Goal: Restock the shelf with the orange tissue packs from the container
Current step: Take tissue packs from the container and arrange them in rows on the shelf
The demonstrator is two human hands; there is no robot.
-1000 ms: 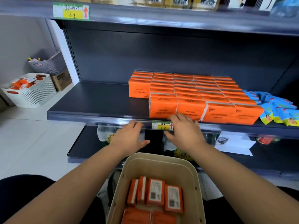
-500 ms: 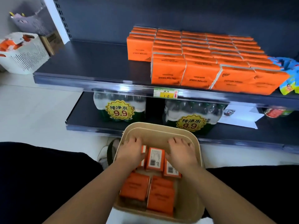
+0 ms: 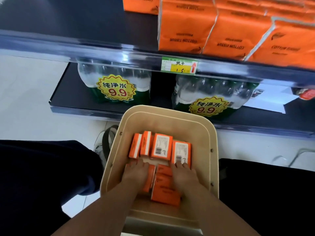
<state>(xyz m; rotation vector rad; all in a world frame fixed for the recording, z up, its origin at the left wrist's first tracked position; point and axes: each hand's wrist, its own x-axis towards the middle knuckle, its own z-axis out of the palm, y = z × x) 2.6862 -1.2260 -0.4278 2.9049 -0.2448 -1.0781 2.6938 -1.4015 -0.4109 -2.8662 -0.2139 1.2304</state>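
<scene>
Since half a second ago both hands have drawn back from the far end of the container [image 3: 170, 114] to its near end, and the view has come closer. The left hand [image 3: 136, 175] rests palm down on the left flat pack. The right hand [image 3: 185, 177] rests on the right one, and its fingertips [image 3: 180, 165] touch the lower edge of a standing pack with a barcode. On both hands the fingers are stretched forward and close together; we see nothing pinched.

The orange tissue packs [image 3: 161, 147] are all inside the container: four stand in a row at the far end, the others lie flat nearer to us. Above and beyond the container runs the dark shelf [image 3: 76, 26], with more stocked packs [image 3: 185, 28] at its front edge and a price tag [image 3: 179, 65] on the rail below them. Just behind the container, on a lower shelf [image 3: 81, 109], stand two bundles of water bottles [image 3: 117, 86]. Left of the container we see white floor tiles [image 3: 30, 103], a shoe [image 3: 102, 147] and a dark trouser leg [image 3: 42, 176].
</scene>
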